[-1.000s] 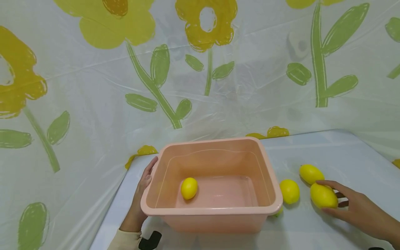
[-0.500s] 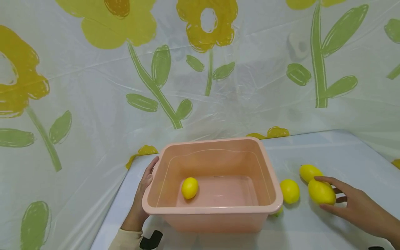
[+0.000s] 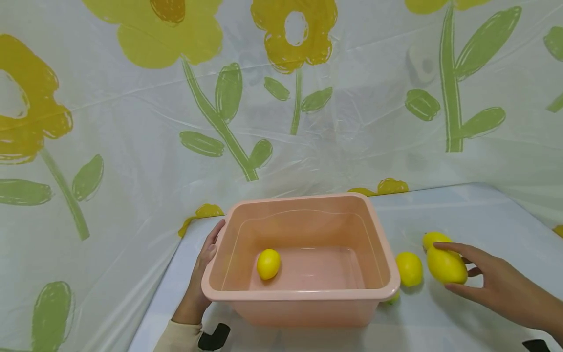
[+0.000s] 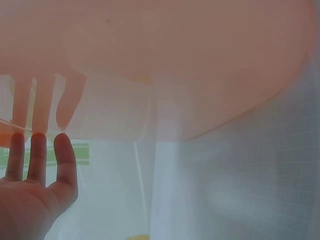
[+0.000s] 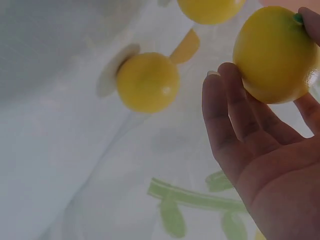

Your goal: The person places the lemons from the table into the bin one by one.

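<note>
A pink plastic basin (image 3: 303, 294) stands on the white table, with one yellow lemon (image 3: 268, 264) lying on its floor at the left. My left hand (image 3: 210, 249) rests flat against the basin's left outer wall; the left wrist view shows its fingers (image 4: 37, 160) straight against the pink wall (image 4: 165, 60). To the right of the basin my right hand (image 3: 443, 268) grips a second lemon (image 3: 449, 264) just above the table, and the right wrist view shows this lemon (image 5: 272, 52) held between the fingers and thumb. Two more lemons (image 3: 409, 269) (image 3: 433, 238) lie on the table close by.
A flower-printed plastic sheet (image 3: 281, 122) hangs behind and to the left of the table. The table's left edge (image 3: 160, 293) runs close beside my left arm. A small yellow-green thing (image 3: 391, 298) peeks out under the basin's right front corner. White tabletop (image 3: 484, 215) lies beyond the lemons.
My right hand has closed on the lemon and carried it up and left, toward the basin. The left hand and the basin have stayed still.
</note>
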The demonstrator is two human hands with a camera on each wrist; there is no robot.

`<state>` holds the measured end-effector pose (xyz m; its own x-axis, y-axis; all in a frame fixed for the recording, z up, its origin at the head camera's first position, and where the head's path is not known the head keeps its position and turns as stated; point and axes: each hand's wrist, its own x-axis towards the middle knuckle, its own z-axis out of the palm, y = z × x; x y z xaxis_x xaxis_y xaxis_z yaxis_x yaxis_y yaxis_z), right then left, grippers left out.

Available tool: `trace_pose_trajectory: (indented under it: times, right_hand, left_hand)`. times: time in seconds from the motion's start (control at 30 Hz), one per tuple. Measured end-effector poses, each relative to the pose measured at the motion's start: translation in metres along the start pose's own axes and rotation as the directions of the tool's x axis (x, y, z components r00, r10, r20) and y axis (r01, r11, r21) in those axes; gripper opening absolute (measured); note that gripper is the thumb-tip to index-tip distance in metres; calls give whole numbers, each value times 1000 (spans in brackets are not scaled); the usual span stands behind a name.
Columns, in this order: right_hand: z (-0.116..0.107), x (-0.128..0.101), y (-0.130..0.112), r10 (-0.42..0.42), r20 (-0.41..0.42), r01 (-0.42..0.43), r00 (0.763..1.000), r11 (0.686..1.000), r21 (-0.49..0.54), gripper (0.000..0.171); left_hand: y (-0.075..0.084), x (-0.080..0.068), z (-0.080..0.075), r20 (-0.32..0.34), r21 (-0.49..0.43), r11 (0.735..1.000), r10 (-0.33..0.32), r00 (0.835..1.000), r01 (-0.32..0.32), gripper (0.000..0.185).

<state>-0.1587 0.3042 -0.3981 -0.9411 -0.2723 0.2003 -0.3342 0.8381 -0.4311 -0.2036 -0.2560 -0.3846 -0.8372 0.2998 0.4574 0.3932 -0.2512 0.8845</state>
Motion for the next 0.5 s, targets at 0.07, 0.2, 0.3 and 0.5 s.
trace_pose_trajectory:
  times: [0.07, 0.2, 0.3, 0.5]
  right_hand:
    - [-2, 2, -3, -56, -24, 55, 998, 998, -25, 79]
    - [-8, 5, -11, -162, -74, 158, 984, 986, -62, 80]
    - [-13, 8, -17, -193, -75, 187, 978, 979, -75, 81]
    - [-22, 9, -33, -256, -98, 249, 962, 966, -75, 84]
  left_hand:
    - [0, 1, 0, 12, 3, 1000, 13, 1000, -13, 44]
    - [-1, 3, -1, 34, 16, 999, 46, 998, -47, 44]
    - [-1, 2, -1, 21, 14, 999, 35, 999, -35, 43]
    - [-1, 2, 0, 16, -23, 999, 29, 999, -28, 42]
